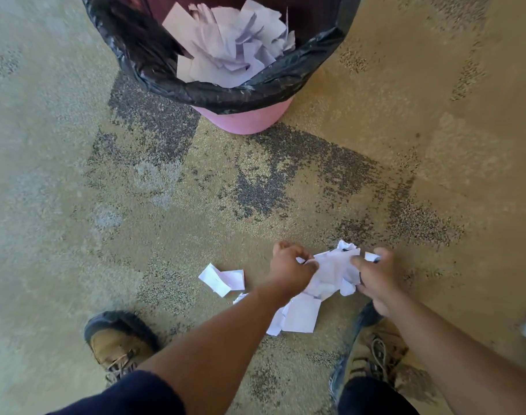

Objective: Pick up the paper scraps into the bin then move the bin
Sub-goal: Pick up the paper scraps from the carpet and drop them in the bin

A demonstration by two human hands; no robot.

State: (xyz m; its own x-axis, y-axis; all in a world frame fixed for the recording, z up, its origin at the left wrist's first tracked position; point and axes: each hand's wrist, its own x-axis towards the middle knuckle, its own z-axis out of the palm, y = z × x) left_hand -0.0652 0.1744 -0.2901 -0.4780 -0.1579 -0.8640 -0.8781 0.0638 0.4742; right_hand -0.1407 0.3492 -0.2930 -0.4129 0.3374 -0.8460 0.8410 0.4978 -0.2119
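Speckled carpet (76,175) surrounds a person whose left hand (291,269) and right hand (375,274) curl their fingers around a crumpled wad of scraps (333,269). Loose scraps (223,278) beside the left fingers could be missed; the bin (243,118) stands well beyond the fingertips, so pieces may slip free.

The bin (246,119) at twelve o'clock is pink, lined with a glossy black bag (154,59). The paper scraps (330,272) at five o'clock are white. The carpet (61,175) is mottled tan with dark grey speckled patches. The shoes (118,344) are tan with black toes.
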